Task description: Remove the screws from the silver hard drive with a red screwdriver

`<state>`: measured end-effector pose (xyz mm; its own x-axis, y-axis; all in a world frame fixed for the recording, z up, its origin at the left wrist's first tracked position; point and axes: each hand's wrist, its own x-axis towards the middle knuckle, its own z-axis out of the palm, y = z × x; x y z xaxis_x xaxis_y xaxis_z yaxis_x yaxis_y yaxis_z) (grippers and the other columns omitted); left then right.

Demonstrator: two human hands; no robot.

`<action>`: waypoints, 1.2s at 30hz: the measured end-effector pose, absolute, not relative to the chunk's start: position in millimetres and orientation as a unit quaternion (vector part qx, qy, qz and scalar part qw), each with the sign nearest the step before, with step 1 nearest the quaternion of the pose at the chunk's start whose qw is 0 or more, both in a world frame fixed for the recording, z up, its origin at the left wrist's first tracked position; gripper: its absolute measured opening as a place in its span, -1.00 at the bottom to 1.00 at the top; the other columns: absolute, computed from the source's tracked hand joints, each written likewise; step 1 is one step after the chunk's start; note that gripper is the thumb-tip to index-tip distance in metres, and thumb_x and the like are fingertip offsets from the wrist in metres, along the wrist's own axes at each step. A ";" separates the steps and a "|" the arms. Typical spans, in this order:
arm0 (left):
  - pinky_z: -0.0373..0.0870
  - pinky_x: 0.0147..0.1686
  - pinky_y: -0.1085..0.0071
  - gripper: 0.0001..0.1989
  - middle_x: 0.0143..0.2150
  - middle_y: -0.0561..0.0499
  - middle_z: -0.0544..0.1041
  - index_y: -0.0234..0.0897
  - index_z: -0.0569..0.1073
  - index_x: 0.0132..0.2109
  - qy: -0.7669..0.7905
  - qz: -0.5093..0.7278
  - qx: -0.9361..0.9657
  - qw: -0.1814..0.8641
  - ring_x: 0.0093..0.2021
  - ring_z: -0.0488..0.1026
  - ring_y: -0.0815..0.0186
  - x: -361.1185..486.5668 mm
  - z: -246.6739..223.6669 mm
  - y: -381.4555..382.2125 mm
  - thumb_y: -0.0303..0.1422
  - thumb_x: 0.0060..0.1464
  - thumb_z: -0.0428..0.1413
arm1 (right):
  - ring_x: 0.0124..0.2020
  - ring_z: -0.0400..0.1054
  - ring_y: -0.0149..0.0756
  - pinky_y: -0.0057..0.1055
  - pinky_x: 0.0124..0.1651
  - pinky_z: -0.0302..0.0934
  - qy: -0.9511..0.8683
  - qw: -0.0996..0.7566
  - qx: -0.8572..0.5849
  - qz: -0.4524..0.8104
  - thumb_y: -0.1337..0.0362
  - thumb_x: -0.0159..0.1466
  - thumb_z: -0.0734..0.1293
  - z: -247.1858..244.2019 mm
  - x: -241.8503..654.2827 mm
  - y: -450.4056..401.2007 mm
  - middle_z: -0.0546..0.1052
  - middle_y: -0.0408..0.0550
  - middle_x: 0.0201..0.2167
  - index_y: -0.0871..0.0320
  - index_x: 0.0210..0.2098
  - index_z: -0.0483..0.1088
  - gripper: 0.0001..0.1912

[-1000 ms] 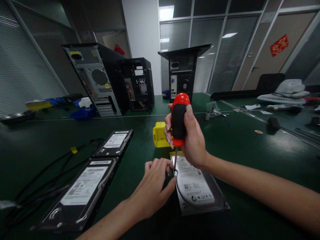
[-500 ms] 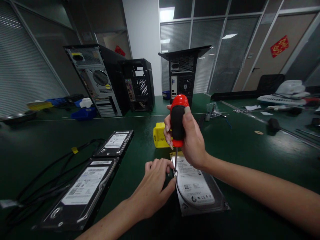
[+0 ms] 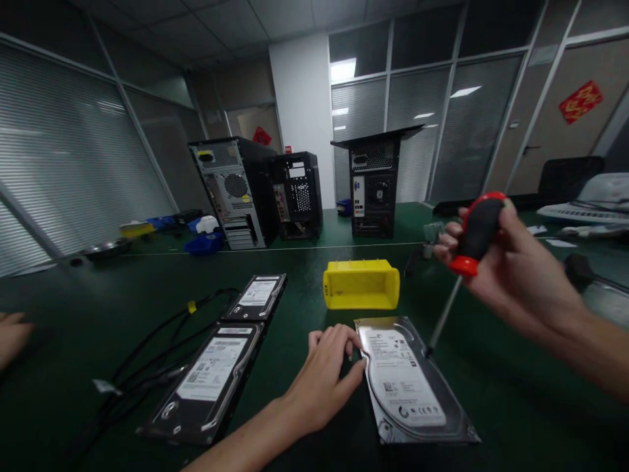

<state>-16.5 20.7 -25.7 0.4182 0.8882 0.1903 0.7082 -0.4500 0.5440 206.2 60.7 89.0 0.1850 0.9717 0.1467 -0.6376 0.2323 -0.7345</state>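
A silver hard drive (image 3: 405, 387) with a white label lies flat on the green table. My left hand (image 3: 329, 373) rests at its left edge, fingertips touching the rim, fingers bent and partly spread, with nothing held. My right hand (image 3: 511, 262) is wrapped round the red and black handle of a screwdriver (image 3: 479, 229). The screwdriver slants down to the left, and its tip is at the right side of the drive. Whether the tip touches a screw cannot be made out.
Beyond the drive stands a yellow bin (image 3: 361, 286). Two more hard drives (image 3: 211, 370) and black cables (image 3: 147, 354) lie left. Computer cases (image 3: 373, 183) stand at the back. Another person's hand (image 3: 14, 334) shows at the far left edge.
The screwdriver in my right hand has moved from the drive's left edge to its right side and now slants. The view has shifted, and another person's hand has appeared at the left.
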 end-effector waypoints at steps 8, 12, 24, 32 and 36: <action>0.12 -0.08 0.29 -0.88 -0.21 0.05 0.35 -0.22 0.31 -0.15 0.482 0.235 0.827 0.170 -0.18 0.26 0.28 -15.4 -21.2 17.3 -0.31 0.21 -0.05 | -0.46 0.46 -0.36 -0.34 -0.26 0.44 -0.168 0.650 -0.355 0.650 0.32 0.30 0.10 11.5 290.5 53.3 0.44 -0.03 -0.47 0.13 -0.42 0.38 -0.72; 0.15 -0.07 0.30 -0.84 -0.19 0.05 0.35 -0.20 0.32 -0.11 0.485 0.234 0.818 0.200 -0.15 0.27 0.28 -15.9 -21.2 16.7 -0.27 0.22 -0.06 | -0.45 0.44 -0.39 -0.33 -0.29 0.47 -0.151 0.628 -0.347 0.680 0.57 0.24 0.10 13.2 284.9 50.6 0.40 -0.04 -0.44 0.25 -0.31 0.30 -0.80; 0.12 -0.01 0.35 -0.80 -0.16 0.04 0.39 -0.21 0.39 -0.10 0.458 0.226 0.811 0.284 -0.12 0.31 0.29 -28.7 -19.3 33.1 -0.32 0.11 0.05 | -0.41 0.30 -0.51 -0.53 -0.27 0.26 -0.536 0.571 -0.188 0.592 0.34 0.13 0.38 65.9 167.5 60.8 0.36 -0.23 -0.40 0.04 -0.04 0.21 -0.58; 0.11 -0.04 0.35 -0.83 -0.21 0.05 0.39 -0.21 0.40 -0.14 0.471 0.241 0.807 0.262 -0.14 0.31 0.28 -27.0 -24.0 32.3 -0.33 0.08 0.07 | -0.37 0.26 -0.51 -0.52 -0.26 0.18 -0.583 0.587 -0.157 0.539 0.29 0.18 0.35 59.7 149.6 66.7 0.33 -0.21 -0.33 0.01 -0.02 0.16 -0.59; 0.11 -0.05 0.35 -0.83 -0.24 0.06 0.39 -0.21 0.41 -0.15 0.478 0.243 0.803 0.261 -0.15 0.31 0.28 -26.6 -25.0 33.5 -0.31 0.09 0.06 | -0.38 0.25 -0.50 -0.50 -0.28 0.16 -0.608 0.559 -0.159 0.541 0.29 0.19 0.33 55.5 142.9 72.1 0.32 -0.20 -0.34 0.04 0.03 0.12 -0.54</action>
<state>-26.6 33.5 -25.0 0.4259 0.8936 0.1414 0.6405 -0.4082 0.6505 142.9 72.1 55.5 -0.3240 0.7982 0.5079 -0.4106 0.3650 -0.8356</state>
